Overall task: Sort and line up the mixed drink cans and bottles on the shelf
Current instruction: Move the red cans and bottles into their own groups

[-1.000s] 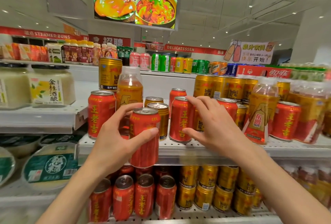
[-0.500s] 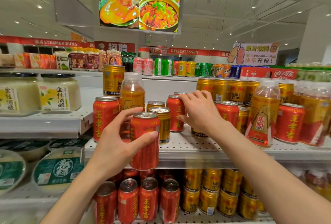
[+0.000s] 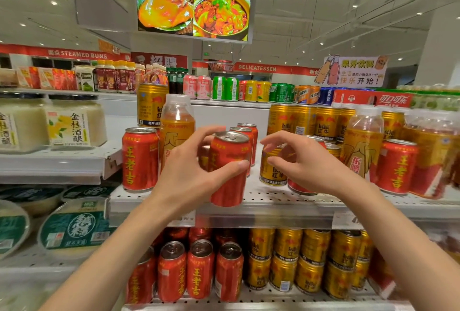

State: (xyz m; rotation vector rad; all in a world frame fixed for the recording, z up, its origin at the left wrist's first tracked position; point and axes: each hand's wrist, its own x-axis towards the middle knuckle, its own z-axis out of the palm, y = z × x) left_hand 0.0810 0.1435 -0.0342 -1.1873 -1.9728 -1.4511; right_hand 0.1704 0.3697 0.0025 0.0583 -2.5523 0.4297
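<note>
Two hands work at the front of the middle shelf [image 3: 273, 202], where red cans, gold cans and amber bottles stand mixed. The left hand [image 3: 189, 174] grips a red can [image 3: 227, 174], thumb across its front and fingers curled round the far side; the can is upright and looks to hang just off the shelf's front edge, though whether its base touches the lip cannot be told. The right hand [image 3: 308, 164] holds nothing: its fingers are spread and loosely curved, hovering just in front of a short gold can [image 3: 272, 170], with another red can partly hidden under the wrist. To the left stand a lone red can [image 3: 140, 159] and a bottle [image 3: 177, 126], with a tall gold can [image 3: 150, 105] behind them; two more red cans [image 3: 245, 136] stand behind the held one. The main risk is probably crowding. If the held can is pushed in toward the red ones at the back, its side could knock the bottle or the short gold can, and a bottle that tall and narrow would likely topple into its neighbours. If the right hand reaches deeper, the forearm may sweep the cans under it off the edge. The grip is one-handed and sits high on the can, so a bump against the shelf lip could twist the can loose.
</note>
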